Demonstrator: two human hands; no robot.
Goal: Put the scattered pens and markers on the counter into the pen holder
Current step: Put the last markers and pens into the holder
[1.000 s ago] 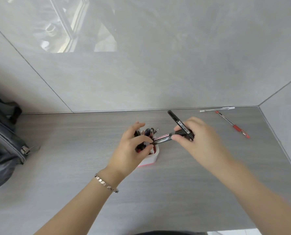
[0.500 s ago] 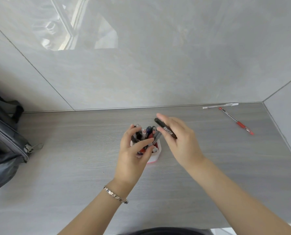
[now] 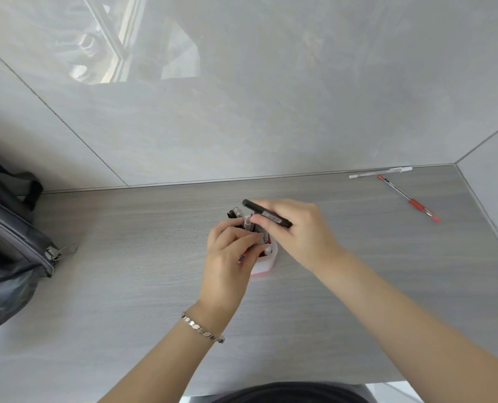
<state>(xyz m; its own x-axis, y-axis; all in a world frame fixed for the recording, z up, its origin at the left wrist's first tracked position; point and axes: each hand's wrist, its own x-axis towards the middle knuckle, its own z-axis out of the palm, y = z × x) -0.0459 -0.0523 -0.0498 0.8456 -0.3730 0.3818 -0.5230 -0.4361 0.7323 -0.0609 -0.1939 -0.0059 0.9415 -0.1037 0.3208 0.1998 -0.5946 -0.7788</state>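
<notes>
A small white pen holder with a pink base stands mid-counter, with several pens upright in it. My left hand covers its near side, fingers pinching the pens inside. My right hand hovers just right of the holder and grips a black marker that lies nearly flat above the holder's rim. At the far right, against the wall, lie a white pen and a red pen, both loose on the grey wood-grain counter.
A dark grey bag with a metal zipper pull sits at the left edge of the counter. Tiled walls close off the back and the right corner. A silver bracelet is on my left wrist.
My right hand came in over the holder; one of its two markers went in among the pens, the black one stayed in the hand. My left hand closed onto the pens.
</notes>
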